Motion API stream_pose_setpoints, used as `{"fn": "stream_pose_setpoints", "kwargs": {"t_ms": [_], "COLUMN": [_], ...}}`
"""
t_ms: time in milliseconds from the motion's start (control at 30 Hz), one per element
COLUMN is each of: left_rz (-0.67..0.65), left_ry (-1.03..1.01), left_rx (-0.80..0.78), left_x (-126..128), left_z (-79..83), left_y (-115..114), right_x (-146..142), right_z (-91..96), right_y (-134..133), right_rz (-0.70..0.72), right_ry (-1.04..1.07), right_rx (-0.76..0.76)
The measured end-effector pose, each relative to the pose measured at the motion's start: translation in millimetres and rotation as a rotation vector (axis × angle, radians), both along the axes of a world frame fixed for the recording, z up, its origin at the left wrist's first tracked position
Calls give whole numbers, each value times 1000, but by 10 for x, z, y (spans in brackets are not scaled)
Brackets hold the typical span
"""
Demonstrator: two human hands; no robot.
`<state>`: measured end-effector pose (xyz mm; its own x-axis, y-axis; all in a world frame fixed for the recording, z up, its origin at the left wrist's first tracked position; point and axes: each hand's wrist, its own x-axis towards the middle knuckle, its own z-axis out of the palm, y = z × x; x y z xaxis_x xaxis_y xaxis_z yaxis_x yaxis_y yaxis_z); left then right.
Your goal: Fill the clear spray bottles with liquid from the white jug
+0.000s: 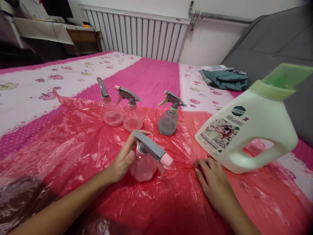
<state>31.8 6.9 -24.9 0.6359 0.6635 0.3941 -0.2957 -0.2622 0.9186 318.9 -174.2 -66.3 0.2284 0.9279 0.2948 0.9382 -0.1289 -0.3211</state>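
Observation:
My left hand (126, 158) is closed around the side of a clear spray bottle (143, 167), with some fingers hidden behind it. This bottle has a grey trigger head and a pink nozzle pointing right. My right hand (212, 176) rests on the red plastic sheet (171, 199), fingers loosely bent, with nothing visible in it. Just beyond it stands a large white detergent jug (246, 130) with a green cap. Farther back on the sheet are two pink-nozzled spray bottles, a left one (112, 114) and a middle one (132, 120), and a third spray bottle (168, 122) with greyish liquid.
The sheet covers part of a pink and white patterned bedspread (156, 75). Folded green cloth (225, 78) lies at the back right, near a grey headboard (274, 42). A white radiator (137, 32) lines the wall; a desk (83, 37) with a monitor (57, 8) stands at the back left.

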Motion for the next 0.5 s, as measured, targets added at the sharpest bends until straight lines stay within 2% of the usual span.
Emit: {"fn": "stream_pose_setpoints", "kwargs": {"t_ms": [133, 300, 500], "left_rz": [17, -67, -63], "left_ry": [-19, 10, -26], "left_rx": [-13, -53, -28], "left_x": [7, -17, 63], "left_z": [15, -7, 70], "left_y": [-12, 35, -2], "right_x": [7, 11, 6], "right_z": [-6, -10, 0], "right_y": [1, -3, -7], "right_rz": [4, 8, 10], "right_ry": [-2, -1, -1], "right_rx": [-4, -10, -9]}}
